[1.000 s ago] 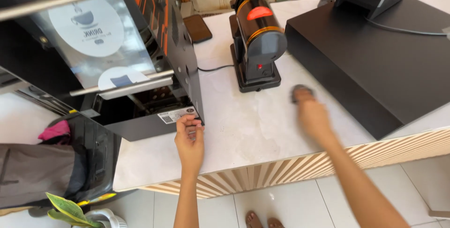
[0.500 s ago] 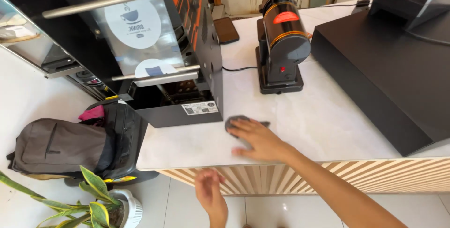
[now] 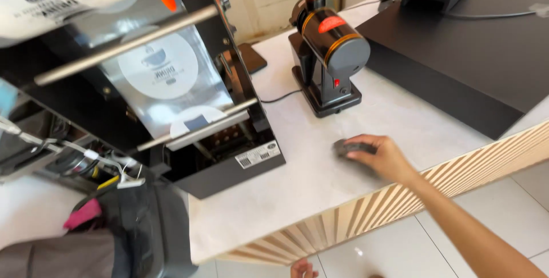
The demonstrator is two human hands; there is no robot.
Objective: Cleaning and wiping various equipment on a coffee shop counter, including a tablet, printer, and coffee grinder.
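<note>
My right hand [image 3: 384, 158] rests on the white counter [image 3: 320, 169], its fingers wrapped over a small dark grey pad or cloth [image 3: 350, 148] pressed flat on the surface. That spot lies just in front of a black coffee grinder [image 3: 329, 55] with orange trim and a bean hopper. Only the fingertips of my left hand [image 3: 303, 268] show, at the bottom edge below the slatted wooden counter front; whether it holds anything is hidden.
A black cup-sealing machine [image 3: 171, 89] with printed film stands on the counter's left. A large black box [image 3: 474, 61] fills the right side. A dark backpack [image 3: 114, 238] with a pink item sits low at the left. Pale tiled floor [image 3: 400, 249] lies below.
My left hand left the counter edge and dropped below it. My right hand slid the dark pad leftward across the counter, then stayed near the grinder. The view has shifted.
</note>
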